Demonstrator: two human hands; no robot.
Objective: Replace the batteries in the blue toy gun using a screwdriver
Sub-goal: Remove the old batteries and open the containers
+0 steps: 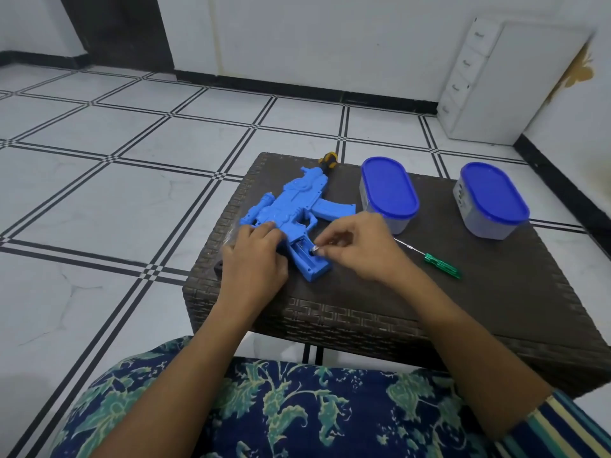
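The blue toy gun (297, 206) lies flat on the dark woven table (496, 292), its grip pointing toward me with the battery compartment (302, 251) uncovered. My left hand (254, 256) rests on the gun's body and the table beside the grip, fingers curled over the plastic. At the compartment's right edge my right hand (360, 246) pinches a small silvery battery (316, 248) between thumb and fingertips. A green-handled screwdriver (441, 264) lies on the table just right of my right hand, untouched.
Two grey tubs with blue lids stand at the back of the table, one near the gun's stock (388, 193), one farther right (492, 200). A yellow-and-black tool handle (328, 160) pokes out behind the gun. A tiled floor surrounds the table; a white drawer unit (469, 81) stands against the wall.
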